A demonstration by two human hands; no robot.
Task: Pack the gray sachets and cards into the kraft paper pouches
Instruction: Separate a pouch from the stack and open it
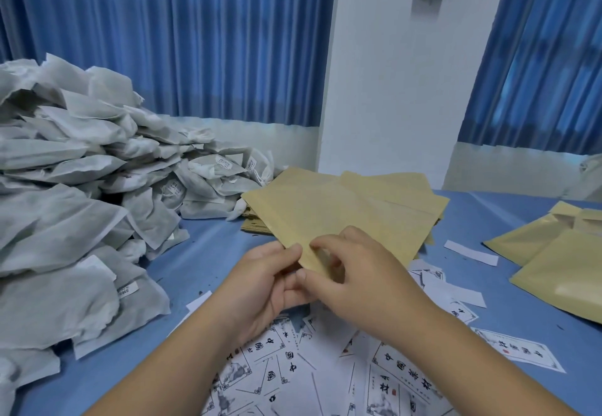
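Now | step: opening a kraft pouch [342, 213], held above the pouch stack [255, 224] | hands: left hand [264, 280] and right hand [361, 272] together, both pinching its near edge | next: likely spread the mouth, then fetch a gray sachet [65, 301].

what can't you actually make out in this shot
All in the head view:
- Whether the held kraft pouch is open yet: the left hand and right hand pinch and cover its near corner.
- Depth of the pouch stack: the held pouch covers it.
- Print on the sachet labels: too small to read.
- Many cards: partly under the forearms, cut off by the bottom edge.
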